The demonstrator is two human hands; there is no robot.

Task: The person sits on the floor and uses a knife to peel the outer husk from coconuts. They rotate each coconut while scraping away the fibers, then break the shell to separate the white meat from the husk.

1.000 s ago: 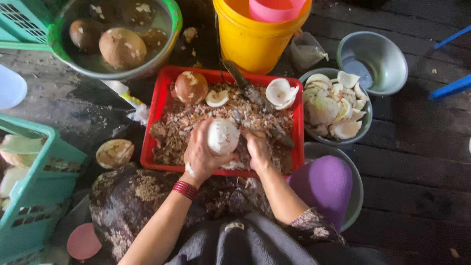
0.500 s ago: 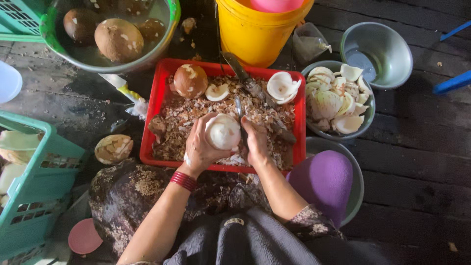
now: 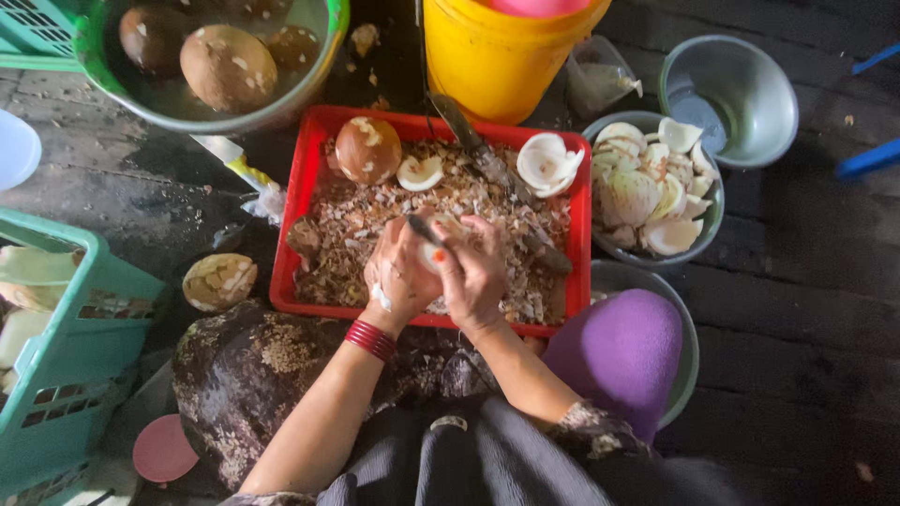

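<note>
Where a clear plastic bag (image 3: 600, 80) leans beside the yellow bucket (image 3: 502, 52), left hand (image 3: 398, 276) and right hand (image 3: 473, 272) close together around a coconut piece (image 3: 436, 248) over the red tray (image 3: 300, 201).

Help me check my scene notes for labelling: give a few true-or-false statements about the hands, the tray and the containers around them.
1. Both hands, left hand and right hand, close around a pale peeled coconut piece over the red plastic tray. True.
2. The yellow plastic bucket stands inside the tray. False: it stands beyond the tray's far edge.
3. The grey bowl right of the tray holds white coconut pieces. True.
4. The green bowl is empty. False: it holds brown coconuts.
5. Red bangles sit on the right wrist. False: on the left.
</note>
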